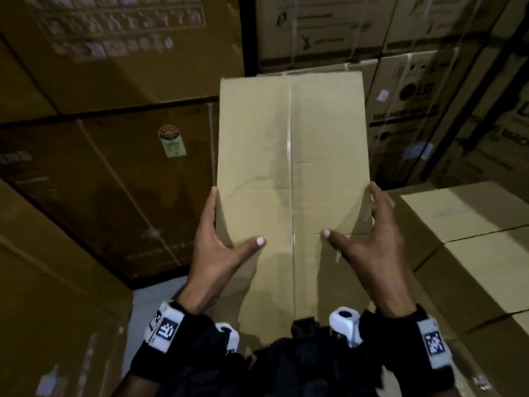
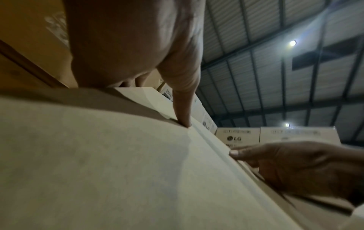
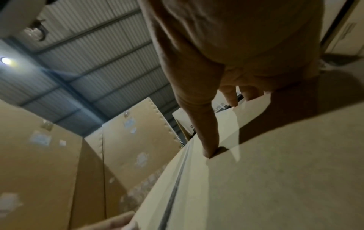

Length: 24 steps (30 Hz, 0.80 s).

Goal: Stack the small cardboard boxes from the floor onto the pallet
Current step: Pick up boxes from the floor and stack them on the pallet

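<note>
I hold a plain tan cardboard box [image 1: 292,156] with a taped centre seam in front of my chest, its long side pointing away from me. My left hand [image 1: 217,253] grips its left edge, thumb on top and fingers down the side. On the opposite edge my right hand [image 1: 369,247] grips the same way. The left wrist view shows the box top [image 2: 98,163], my left thumb [image 2: 183,109] pressing on it and the right hand [image 2: 295,163] across the seam. From the right wrist, the box [image 3: 275,171] lies under my right hand [image 3: 216,62]. No pallet is visible.
Similar plain boxes [image 1: 463,219] are stacked close on my right, their tops just below the held box. Tall brown cartons [image 1: 100,181] wall off the left, and printed appliance cartons [image 1: 409,104] stand behind. A strip of grey floor [image 1: 148,308] shows at lower left.
</note>
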Motion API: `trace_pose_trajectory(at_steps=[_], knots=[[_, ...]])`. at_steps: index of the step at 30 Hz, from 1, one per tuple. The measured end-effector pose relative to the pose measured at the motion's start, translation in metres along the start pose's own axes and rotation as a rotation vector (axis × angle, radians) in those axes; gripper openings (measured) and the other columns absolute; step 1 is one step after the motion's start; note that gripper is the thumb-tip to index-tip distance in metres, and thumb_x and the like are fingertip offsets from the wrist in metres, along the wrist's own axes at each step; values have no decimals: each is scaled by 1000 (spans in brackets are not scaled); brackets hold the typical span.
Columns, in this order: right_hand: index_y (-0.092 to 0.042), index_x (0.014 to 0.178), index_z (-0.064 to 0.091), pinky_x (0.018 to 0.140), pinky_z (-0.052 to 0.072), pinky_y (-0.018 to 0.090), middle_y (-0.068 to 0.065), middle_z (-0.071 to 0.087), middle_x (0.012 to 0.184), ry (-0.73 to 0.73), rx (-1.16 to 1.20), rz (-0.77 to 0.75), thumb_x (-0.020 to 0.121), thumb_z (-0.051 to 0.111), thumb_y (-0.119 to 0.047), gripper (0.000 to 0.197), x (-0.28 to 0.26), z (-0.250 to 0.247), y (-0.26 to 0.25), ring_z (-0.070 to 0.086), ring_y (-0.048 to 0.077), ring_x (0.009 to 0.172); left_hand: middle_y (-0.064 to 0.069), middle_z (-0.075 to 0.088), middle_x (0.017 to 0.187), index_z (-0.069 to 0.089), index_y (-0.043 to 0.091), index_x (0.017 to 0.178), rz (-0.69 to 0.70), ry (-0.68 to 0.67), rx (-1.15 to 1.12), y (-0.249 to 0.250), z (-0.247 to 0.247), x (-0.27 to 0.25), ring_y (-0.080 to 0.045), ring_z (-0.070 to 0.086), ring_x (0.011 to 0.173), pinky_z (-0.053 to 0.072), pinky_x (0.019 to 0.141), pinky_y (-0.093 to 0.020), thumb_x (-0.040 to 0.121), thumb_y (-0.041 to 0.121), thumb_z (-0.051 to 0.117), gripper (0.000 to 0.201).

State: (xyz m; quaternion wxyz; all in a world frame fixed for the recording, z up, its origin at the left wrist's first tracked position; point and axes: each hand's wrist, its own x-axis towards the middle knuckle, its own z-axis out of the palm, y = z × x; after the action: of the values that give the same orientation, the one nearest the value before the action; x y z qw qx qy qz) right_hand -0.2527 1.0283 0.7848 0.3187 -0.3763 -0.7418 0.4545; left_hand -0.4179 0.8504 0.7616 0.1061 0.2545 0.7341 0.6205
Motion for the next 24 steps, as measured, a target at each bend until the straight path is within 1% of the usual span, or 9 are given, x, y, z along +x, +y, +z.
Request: trace_pose_trajectory(at_steps=[5,10,12,14,15,18,21,23,24], knots=[[-35,159,24,120,35,50,-8,32,163,56,11,54,70,91,-18,113,68,11,18,29,14,148,22,27,161,19,38,161,-27,-66,-2,-8,37,74,-1,28,146,27,121,-34,67,22,94,121],[-27,161,23,122,29,41,-6,31,164,186,-14,102,72,91,-16,112,117,12,44,28,11,146,15,36,158,22,42,159,-51,-277,-78,-33,87,160,-11,41,142,40,116,-49,66,21,95,120],[-27,160,24,118,35,38,-11,39,158,255,3,153,71,90,-14,111,140,14,50,37,1,139,18,38,156,23,42,159,-42,-367,-74,-39,113,198,-7,42,140,39,118,-45,67,20,94,118],[-32,158,28,109,44,33,-30,49,135,330,62,200,72,89,-7,108,162,19,59,47,-22,117,25,41,149,23,38,160,-40,-429,-87,-47,137,235,4,44,134,39,117,-35,70,16,92,115],[-34,157,28,107,45,31,-34,49,128,363,69,215,72,88,-5,107,172,25,62,48,-25,112,30,42,145,23,37,160,-38,-468,-97,-53,146,252,10,45,132,39,116,-31,72,14,92,114],[-30,156,30,112,40,31,-27,42,141,426,11,236,73,89,-9,105,201,50,75,44,-4,129,26,42,150,22,35,161,-74,-595,-114,-77,167,303,5,44,136,40,116,-33,74,14,91,112],[-28,153,34,104,39,16,-34,42,133,509,-27,268,70,91,-11,102,232,77,88,42,-5,128,15,41,156,22,35,160,-132,-674,-151,-100,181,347,-5,45,140,41,117,-43,74,17,91,112],[-26,150,37,91,37,1,-31,48,130,509,-41,289,69,91,-10,99,247,88,96,46,-8,120,13,41,157,22,34,161,-164,-721,-158,-114,190,368,-8,44,141,40,118,-44,73,16,92,113],[-24,151,37,88,37,-1,-30,49,128,503,-36,326,69,91,-9,99,255,94,103,47,-9,117,11,40,158,22,34,161,-184,-748,-146,-123,194,380,-9,44,141,39,118,-44,72,15,92,114]])
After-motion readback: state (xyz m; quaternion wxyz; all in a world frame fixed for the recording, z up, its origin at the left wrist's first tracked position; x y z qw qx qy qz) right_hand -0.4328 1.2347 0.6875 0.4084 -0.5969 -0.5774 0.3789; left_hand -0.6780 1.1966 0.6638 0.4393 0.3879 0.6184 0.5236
